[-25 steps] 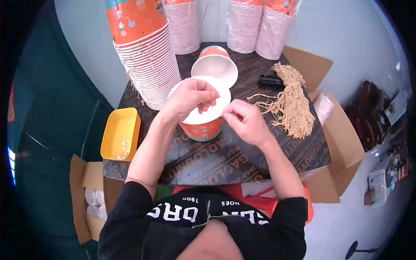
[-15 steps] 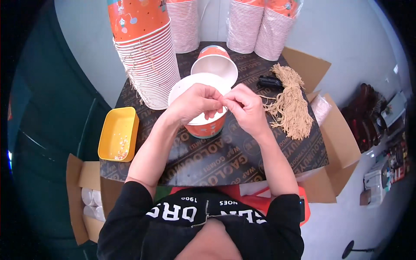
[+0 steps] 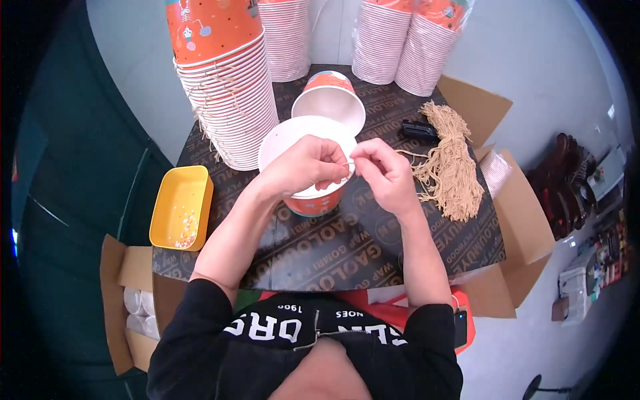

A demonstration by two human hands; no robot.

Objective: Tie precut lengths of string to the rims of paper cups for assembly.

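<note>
An orange paper bucket with a white inside stands upright on the dark table, mouth up. Over its rim, my left hand is closed in a pinch. My right hand pinches close beside it, just to the right. A thin, light string runs between the two sets of fingertips; most of it is hidden by the fingers. Behind, a second orange bucket lies on its side, its white opening toward me. To the right lies a bundle of tan strings, one loose strand reaching toward my right hand.
At left stands a tall stack of buckets with strings hanging off it. A yellow tray holds small beads. A black object touches the string bundle. Wrapped bucket stacks line the back; cardboard boxes flank the table.
My hands have drawn slightly apart, the right one moving a little right and down. A short bit of string now shows between them.
</note>
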